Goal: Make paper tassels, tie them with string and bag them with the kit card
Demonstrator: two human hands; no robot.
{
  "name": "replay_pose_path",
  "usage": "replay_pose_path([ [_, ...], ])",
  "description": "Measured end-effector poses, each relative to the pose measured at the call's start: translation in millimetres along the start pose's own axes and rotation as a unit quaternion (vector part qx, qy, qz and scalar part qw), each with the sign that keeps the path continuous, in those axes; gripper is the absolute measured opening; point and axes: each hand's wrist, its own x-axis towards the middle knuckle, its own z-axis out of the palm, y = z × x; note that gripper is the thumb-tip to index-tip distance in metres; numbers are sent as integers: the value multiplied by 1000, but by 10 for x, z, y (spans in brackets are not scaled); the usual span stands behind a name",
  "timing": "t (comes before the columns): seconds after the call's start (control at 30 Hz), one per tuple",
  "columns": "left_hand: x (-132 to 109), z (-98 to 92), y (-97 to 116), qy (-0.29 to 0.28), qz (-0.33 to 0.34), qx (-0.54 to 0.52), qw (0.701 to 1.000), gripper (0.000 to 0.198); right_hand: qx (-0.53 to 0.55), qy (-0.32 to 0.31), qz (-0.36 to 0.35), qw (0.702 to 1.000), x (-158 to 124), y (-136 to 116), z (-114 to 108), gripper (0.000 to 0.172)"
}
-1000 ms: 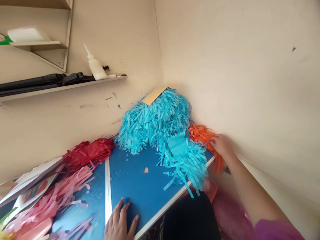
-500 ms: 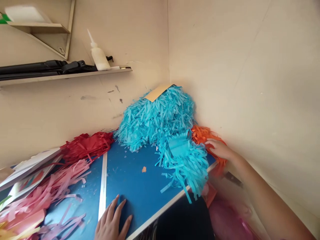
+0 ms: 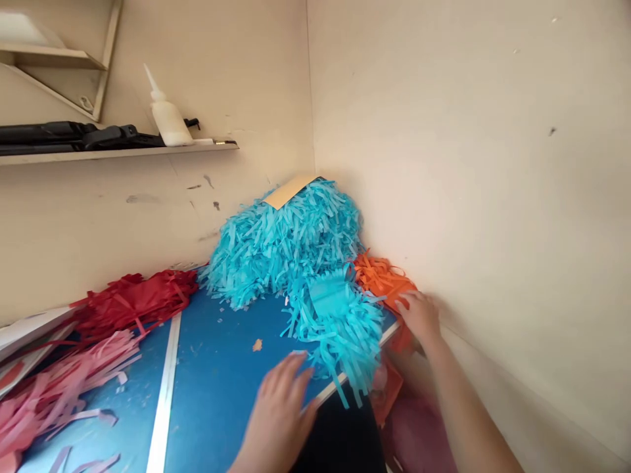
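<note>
My left hand (image 3: 280,404) hovers over the front edge of the blue table, slightly blurred, with its fingers apart and nothing in them. Close ahead of it lies a bundle of light-blue fringed tissue paper (image 3: 340,315), its strips hanging over the table edge. My right hand (image 3: 420,316) reaches to the right corner, fingertips touching a bundle of orange fringed tissue paper (image 3: 382,276). Its fingers look outstretched rather than wrapped round the paper. Behind both bundles rises a large heap of light-blue fringed paper (image 3: 290,240), with a tan card (image 3: 292,191) on top.
Red fringed paper (image 3: 142,299) and pink fringed paper (image 3: 79,378) lie on the left of the blue table (image 3: 217,368). A glue bottle (image 3: 170,118) stands on the wall shelf (image 3: 123,156) beside black gear. Walls meet behind the heap.
My left hand has lifted off the tabletop and moved right, toward the light-blue bundle. My right hand remains at the orange paper. The view has turned slightly right.
</note>
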Motion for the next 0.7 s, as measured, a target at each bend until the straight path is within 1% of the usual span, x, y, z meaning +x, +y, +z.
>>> replay_pose_path([
  [0.03, 286, 9, 235, -23, 55, -36, 998, 30, -13, -9, 3, 1000, 28, 13, 37, 31],
  [0.1, 810, 85, 667, -62, 137, -103, 983, 30, -32, -22, 0, 999, 59, 7, 98, 35],
  [0.17, 1193, 209, 986, -97, 165, -119, 974, 33, -44, -28, -7, 999, 63, -20, 121, 33],
  [0.2, 1313, 270, 1093, -103, 166, -119, 974, 33, -47, -30, -10, 998, 62, -31, 116, 31],
  [0.23, 1382, 323, 1166, -106, 166, -118, 973, 32, -48, -32, -14, 998, 63, -38, 102, 29],
  [0.3, 1392, 388, 1232, -111, 164, -116, 973, 29, -43, -38, -27, 998, 85, -31, 54, 24],
  [0.4, 1271, 401, 1235, -137, 156, -118, 971, 25, -18, -64, -47, 997, 203, 20, -45, 21],
  [0.47, 1267, 404, 1239, -165, 146, -158, 963, 23, 11, -88, -48, 995, 336, 55, -118, 21],
  [0.5, 1316, 416, 1250, -174, 140, -186, 957, 23, 26, -100, -46, 994, 409, 67, -158, 22],
  [0.53, 1399, 440, 1267, -178, 133, -218, 950, 23, 41, -110, -43, 992, 482, 72, -200, 22],
  [0.6, 1650, 522, 1309, -170, 114, -263, 943, 25, 64, -125, -38, 989, 612, 66, -293, 23],
  [0.7, 2106, 706, 1349, -150, 45, -343, 926, 37, 85, -119, -29, 989, 731, 27, -454, 24],
])
